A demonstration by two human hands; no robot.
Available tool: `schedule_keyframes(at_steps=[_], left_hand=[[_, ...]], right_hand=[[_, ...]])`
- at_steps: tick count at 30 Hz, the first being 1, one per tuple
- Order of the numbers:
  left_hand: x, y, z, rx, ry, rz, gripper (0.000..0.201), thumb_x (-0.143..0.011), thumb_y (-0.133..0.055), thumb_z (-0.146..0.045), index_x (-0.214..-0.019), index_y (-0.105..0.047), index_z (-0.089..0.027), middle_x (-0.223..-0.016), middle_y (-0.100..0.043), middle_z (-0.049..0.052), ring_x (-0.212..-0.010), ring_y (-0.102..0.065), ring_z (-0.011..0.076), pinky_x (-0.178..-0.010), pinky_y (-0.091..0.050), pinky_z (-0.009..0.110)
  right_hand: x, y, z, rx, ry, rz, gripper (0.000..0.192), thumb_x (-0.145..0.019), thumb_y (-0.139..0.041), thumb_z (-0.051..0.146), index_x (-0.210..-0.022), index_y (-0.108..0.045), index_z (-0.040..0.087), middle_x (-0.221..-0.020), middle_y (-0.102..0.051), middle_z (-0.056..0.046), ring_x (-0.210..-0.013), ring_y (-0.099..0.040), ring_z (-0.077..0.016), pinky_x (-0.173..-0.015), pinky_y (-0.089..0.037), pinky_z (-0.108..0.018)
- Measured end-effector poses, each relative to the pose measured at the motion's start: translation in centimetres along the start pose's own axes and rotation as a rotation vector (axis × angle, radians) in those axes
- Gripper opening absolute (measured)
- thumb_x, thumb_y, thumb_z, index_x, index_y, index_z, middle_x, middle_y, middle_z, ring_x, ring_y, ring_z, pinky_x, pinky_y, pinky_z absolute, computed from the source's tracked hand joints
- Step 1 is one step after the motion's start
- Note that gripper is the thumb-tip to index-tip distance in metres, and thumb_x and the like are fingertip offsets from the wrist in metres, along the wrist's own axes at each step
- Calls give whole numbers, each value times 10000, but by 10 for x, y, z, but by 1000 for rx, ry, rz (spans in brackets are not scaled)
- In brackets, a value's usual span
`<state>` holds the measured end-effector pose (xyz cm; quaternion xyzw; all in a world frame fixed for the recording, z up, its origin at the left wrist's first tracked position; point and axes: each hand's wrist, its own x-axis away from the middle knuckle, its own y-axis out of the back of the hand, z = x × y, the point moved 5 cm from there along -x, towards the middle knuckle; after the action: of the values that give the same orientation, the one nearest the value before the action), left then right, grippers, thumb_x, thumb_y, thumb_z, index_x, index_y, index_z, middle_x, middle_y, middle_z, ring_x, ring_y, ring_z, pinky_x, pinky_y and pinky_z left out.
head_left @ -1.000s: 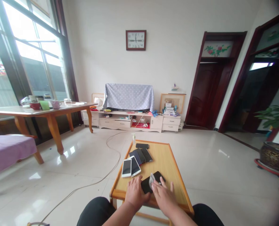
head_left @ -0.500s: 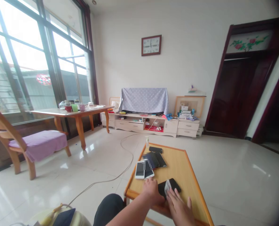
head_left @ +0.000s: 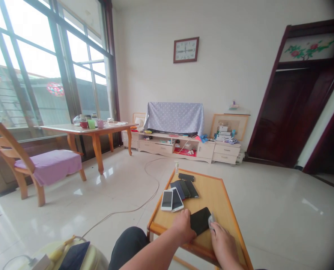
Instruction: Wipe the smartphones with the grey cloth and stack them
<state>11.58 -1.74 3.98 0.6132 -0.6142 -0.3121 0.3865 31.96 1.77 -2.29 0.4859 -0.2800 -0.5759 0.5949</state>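
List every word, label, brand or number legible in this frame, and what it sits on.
"12", roughly legible at the top of the dial of the square brown-framed wall clock; its other numerals are too small to read.
Small clear pump bottle at the far edge of the low wooden table: label blurred, unreadable.
Stacked white boxes on the white TV cabinet: print too small.
Black phone between the left hand and right hand: blank, no text.

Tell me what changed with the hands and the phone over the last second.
The right hand drew the small wipe from the middle of the black phone to its right edge. The left hand stayed on the phone's left side, steadying it. The other phones on the wooden table did not move.
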Motion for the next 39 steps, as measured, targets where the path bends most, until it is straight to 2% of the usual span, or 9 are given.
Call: schedule_keyframes(at_steps=[3,9,15,23,25,28,30,35,39], left_hand=[[-1,8,-1,21,-14,-36,395,-722,-602,-255,-1110,-528,-255,-1145,-626,54,-1030,-597,222,-845,-474,326],[12,30,-15,-24,-157,-119,308,-804,-475,-194,-1088,-562,-276,-1182,-586,55,-1124,-498,248,-955,-409,382],[35,17,-18,-146,-328,-59,269,-814,-520,-270,-1063,-616,-296,-1157,-598,67,-1097,-495,279,-963,-420,440],[28,8,-15,-166,-387,-79,155,-819,-576,-312,-945,-662,-288,-1112,-628,49,-1060,-526,254,-914,-441,378],[22,3,-11,-146,-369,-85,205,-833,-557,-303,-1015,-651,-290,-1146,-613,53,-1101,-509,257,-958,-415,384],[12,-2,0,-120,-313,-136,495,-800,-600,-337,-1286,-532,-268,-1309,-543,84,-1244,-424,301,-1067,-329,438],[6,-4,9,-112,-253,-186,614,-749,-653,-378,-1328,-495,-250,-1344,-532,92,-1272,-409,314,-1070,-319,442],[-6,-10,21,-102,-221,-217,582,-711,-679,-390,-1258,-537,-247,-1240,-618,75,-1216,-476,297,-1006,-358,407],[-7,-13,24,-89,-226,-236,579,-740,-660,-416,-1274,-521,-242,-1247,-628,76,-1220,-483,289,-1013,-355,390]], right_hand=[[-1,5,-12,-107,-84,-65,373,-902,-372,408,-1021,-699,272,-1131,-719,-78,-1058,-655,-257,-898,-481,-367],[6,17,-30,-397,-250,-233,450,-870,-390,539,-1068,-663,243,-1116,-715,-116,-1054,-662,-284,-863,-509,-373],[7,17,-33,-491,-261,-259,474,-844,-426,589,-1053,-661,235,-1126,-715,-117,-1077,-656,-295,-908,-501,-382],[10,35,-13,-380,-253,-233,396,-885,-410,502,-999,-677,231,-1035,-724,-90,-973,-668,-253,-822,-505,-338],[10,39,-10,-333,-247,-246,403,-908,-389,462,-1022,-680,207,-1034,-720,-99,-980,-660,-245,-837,-496,-333],[7,39,-10,-293,-251,-241,396,-944,-356,421,-1035,-679,212,-1071,-714,-83,-1009,-649,-221,-865,-482,-310],[3,38,-11,-264,-236,-232,375,-956,-355,389,-1037,-680,222,-1100,-709,-72,-1026,-644,-210,-868,-478,-298],[-8,30,4,-185,-153,-174,344,-964,-412,346,-1102,-705,232,-1188,-696,-83,-1137,-607,-226,-998,-414,-344],[2,15,46,-109,-9,-17,446,-1023,-332,447,-1300,-634,271,-1429,-563,-75,-1388,-419,-270,-1177,-164,-518]])
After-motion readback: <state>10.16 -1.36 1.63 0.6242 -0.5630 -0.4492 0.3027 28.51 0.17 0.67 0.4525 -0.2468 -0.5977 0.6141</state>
